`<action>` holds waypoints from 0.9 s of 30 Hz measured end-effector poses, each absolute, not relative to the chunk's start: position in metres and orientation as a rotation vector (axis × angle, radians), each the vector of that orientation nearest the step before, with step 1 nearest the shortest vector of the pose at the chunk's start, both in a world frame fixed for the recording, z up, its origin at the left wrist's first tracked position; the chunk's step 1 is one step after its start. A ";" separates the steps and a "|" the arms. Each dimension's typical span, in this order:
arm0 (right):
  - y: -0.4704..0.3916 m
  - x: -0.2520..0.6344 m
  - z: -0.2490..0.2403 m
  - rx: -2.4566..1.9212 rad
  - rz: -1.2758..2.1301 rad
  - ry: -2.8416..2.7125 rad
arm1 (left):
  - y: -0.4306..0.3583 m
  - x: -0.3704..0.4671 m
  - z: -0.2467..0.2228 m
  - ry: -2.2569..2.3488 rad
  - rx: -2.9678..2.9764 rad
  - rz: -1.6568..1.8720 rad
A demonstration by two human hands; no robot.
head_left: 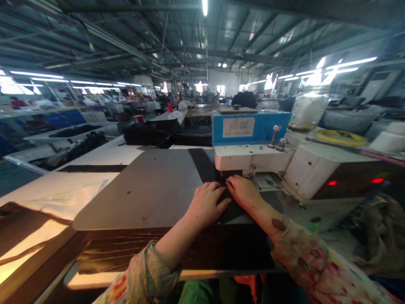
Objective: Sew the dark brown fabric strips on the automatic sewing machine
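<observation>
Touching flat black strip (200,162), both hands (206,203) (243,192)

The printed label (238,127) is too blurred to read.

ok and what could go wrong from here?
Right hand has its fingertips right by the machine head; they could get caught if it cycles.
Left hand is close behind, with similar, maybe lower, risk.
Black strip lies slantwise on the smooth grey plate; it might slip askew.
</observation>
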State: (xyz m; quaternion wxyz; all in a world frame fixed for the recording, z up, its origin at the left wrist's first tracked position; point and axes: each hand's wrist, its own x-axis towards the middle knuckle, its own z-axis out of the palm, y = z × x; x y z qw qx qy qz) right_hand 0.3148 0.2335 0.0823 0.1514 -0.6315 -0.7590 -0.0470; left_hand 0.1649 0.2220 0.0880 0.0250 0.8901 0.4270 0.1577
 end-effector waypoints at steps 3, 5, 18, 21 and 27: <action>0.234 0.315 0.082 -1.812 -0.141 -2.182 | 0.222 0.165 0.087 1.323 2.755 0.488; 0.234 0.315 0.082 -1.809 -0.148 -2.182 | 0.222 0.165 0.087 1.317 2.759 0.486; 0.234 0.314 0.082 -1.815 -0.208 -2.196 | 0.230 0.164 0.092 1.367 2.762 0.467; 0.235 0.313 0.082 -1.817 -0.218 -2.190 | 0.236 0.163 0.093 1.378 2.782 0.437; 0.236 0.312 0.082 -1.823 -0.206 -2.175 | 0.253 0.160 0.092 1.408 2.841 0.351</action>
